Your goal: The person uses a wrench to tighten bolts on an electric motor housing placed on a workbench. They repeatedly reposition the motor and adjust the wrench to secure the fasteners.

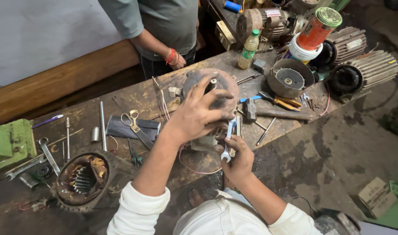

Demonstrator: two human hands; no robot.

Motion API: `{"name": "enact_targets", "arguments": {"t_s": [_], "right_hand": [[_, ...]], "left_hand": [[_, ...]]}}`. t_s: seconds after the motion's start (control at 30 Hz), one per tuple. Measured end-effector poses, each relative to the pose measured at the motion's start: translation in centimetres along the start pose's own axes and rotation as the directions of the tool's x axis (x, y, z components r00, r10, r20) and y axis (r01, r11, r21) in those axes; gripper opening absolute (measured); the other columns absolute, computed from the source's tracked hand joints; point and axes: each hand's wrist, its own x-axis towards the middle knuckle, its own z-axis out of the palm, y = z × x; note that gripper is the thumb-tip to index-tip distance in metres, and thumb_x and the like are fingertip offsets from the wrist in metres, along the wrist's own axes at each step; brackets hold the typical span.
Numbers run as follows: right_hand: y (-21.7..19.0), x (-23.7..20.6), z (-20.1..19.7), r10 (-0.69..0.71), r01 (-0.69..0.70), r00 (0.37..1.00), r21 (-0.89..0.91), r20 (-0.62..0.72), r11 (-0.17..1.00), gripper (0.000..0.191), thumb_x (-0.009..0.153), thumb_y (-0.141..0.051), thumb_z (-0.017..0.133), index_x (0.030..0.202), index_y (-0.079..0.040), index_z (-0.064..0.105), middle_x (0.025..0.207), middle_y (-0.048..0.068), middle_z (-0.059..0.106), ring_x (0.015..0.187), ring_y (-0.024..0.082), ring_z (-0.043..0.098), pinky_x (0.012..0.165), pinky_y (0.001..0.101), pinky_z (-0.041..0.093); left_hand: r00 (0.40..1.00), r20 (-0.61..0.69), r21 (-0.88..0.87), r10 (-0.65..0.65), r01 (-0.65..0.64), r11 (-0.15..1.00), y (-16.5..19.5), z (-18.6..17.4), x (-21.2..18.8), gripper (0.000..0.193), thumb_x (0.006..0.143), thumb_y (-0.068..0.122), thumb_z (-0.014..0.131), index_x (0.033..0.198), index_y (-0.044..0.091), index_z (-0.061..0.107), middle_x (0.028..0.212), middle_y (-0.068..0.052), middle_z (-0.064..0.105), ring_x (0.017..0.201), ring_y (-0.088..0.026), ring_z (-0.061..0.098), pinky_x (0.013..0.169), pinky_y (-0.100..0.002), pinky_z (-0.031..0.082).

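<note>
My left hand (198, 114) rests spread on top of a round rusty motor end cover (227, 85) with a short shaft stub, standing on the wooden workbench (133, 98). Its fingers curl over the cover's rim. My right hand (236, 159) is just below, at the bench's near edge, gripping a small silver spanner (228, 141) whose upper end reaches the cover's underside. Pink and white wires trail out from under the motor part.
Another person in a grey shirt (164, 26) stands across the bench. A stator housing with copper windings (83, 178) sits at left, with spanners, rods and scissors (133, 122). A hammer (268, 113), pliers, a bottle (248, 48) and finned motor bodies (369, 69) lie right.
</note>
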Motion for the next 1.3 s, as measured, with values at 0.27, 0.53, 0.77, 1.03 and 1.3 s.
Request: {"name": "enact_targets", "arguments": {"t_s": [0.27, 0.53, 0.77, 1.03, 1.3], "right_hand": [[0.1, -0.1, -0.4, 0.113, -0.099, 0.992, 0.222, -0.054, 0.97, 0.031, 0.099, -0.001, 0.068, 0.122, -0.004, 0.048, 0.108, 0.018, 0.075, 0.097, 0.024, 0.077, 0.084, 0.0338, 0.061], [2.8, -1.9, -1.5, 0.315, -0.262, 0.949, 0.547, -0.003, 0.795, 0.022, 0.107, -0.007, 0.059, 0.123, -0.003, 0.044, 0.109, 0.019, 0.072, 0.092, 0.023, 0.074, 0.082, 0.035, 0.062], [3.3, -2.2, -1.7, 0.103, -0.099, 0.994, 0.148, -0.024, 0.984, 0.022, 0.102, -0.011, 0.06, 0.117, 0.0, 0.047, 0.1, 0.025, 0.067, 0.087, 0.031, 0.07, 0.077, 0.0393, 0.058], [8.8, 8.0, -1.8, 0.747, -0.62, 0.411, 0.761, 0.523, -0.191, 0.035, 0.109, -0.045, 0.054, 0.098, -0.012, 0.059, 0.062, -0.003, 0.049, 0.047, 0.01, 0.045, 0.042, 0.0253, 0.036], [2.5, 2.9, -4.0, 0.259, -0.174, 0.948, 0.38, -0.185, 0.908, 0.015, 0.11, -0.01, 0.051, 0.121, -0.004, 0.043, 0.098, 0.012, 0.06, 0.081, 0.023, 0.068, 0.074, 0.0341, 0.058]], "left_hand": [[0.999, -0.054, -0.019, -0.002, 0.001, 1.0, 0.0, 0.0, 0.2, 0.028, 0.079, 0.033, 0.087, 0.104, 0.025, 0.077, 0.137, 0.001, 0.059, 0.149, -0.042, 0.037, 0.116, -0.061, 0.04], [0.999, -0.039, 0.024, -0.021, 0.022, 0.999, -0.1, 0.6, 0.2, 0.027, 0.076, 0.036, 0.088, 0.1, 0.028, 0.077, 0.135, 0.003, 0.06, 0.148, -0.041, 0.036, 0.112, -0.064, 0.041], [0.998, -0.033, 0.052, -0.047, 0.048, 0.997, 0.1, 1.2, -0.1, 0.027, 0.08, 0.038, 0.088, 0.101, 0.026, 0.076, 0.135, 0.003, 0.059, 0.148, -0.042, 0.037, 0.11, -0.064, 0.042], [0.995, -0.06, 0.04, -0.085, 0.087, 0.995, 0.6, 1.4, 0.1, 0.043, 0.085, 0.046, 0.086, 0.116, 0.02, 0.072, 0.142, -0.002, 0.054, 0.148, -0.042, 0.036, 0.112, -0.064, 0.04], [0.993, -0.052, 0.031, -0.103, 0.105, 0.994, 0.3, 1.5, -0.2, 0.041, 0.085, 0.046, 0.086, 0.115, 0.022, 0.071, 0.145, 0.0, 0.054, 0.149, -0.041, 0.036, 0.113, -0.064, 0.04]]}}
